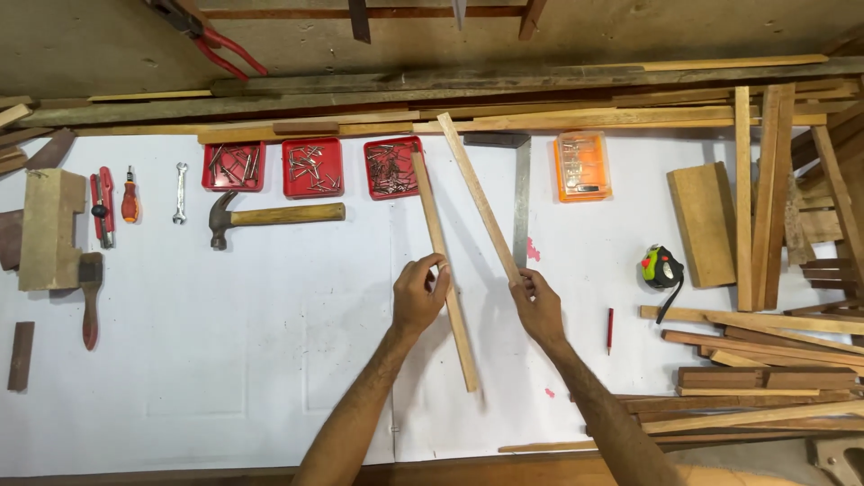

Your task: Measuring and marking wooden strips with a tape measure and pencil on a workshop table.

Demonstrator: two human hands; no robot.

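A person's two bare hands work over a white bench, each holding a thin wooden strip. Far out to the left of the grips lie a wood block [49, 225], a brush [89, 292], a red cutter [103, 205], a small screwdriver [130, 195] and a spanner [181, 192]. Nearer, a hammer [270, 216] rests below three red trays [313, 167] of nails and screws.

The left hand [418, 292] pinches the left strip [444, 270] between fingertips and thumb, about two-thirds of the way down its length; the strip runs up past the grip, its far end lying over the corner of the rightmost tray. Just right of it, the right hand [537, 306] closes around the near end of the right strip [479, 211], which slants up and to the left — the two strips draw together at the top without clearly touching.

Beyond the right grip sit a steel square [519, 198], an orange bit case [582, 166], a red pencil [609, 329], a tape measure [661, 267] and a heap of offcuts [774, 360].

The risks, as they appear: a light fingertip pinch could let the left strip pivot, and its far end could nudge the tray and spill nails — while the right strip, held only at one end, could swing into the square. Rough edges may also leave splinters in bare fingers.
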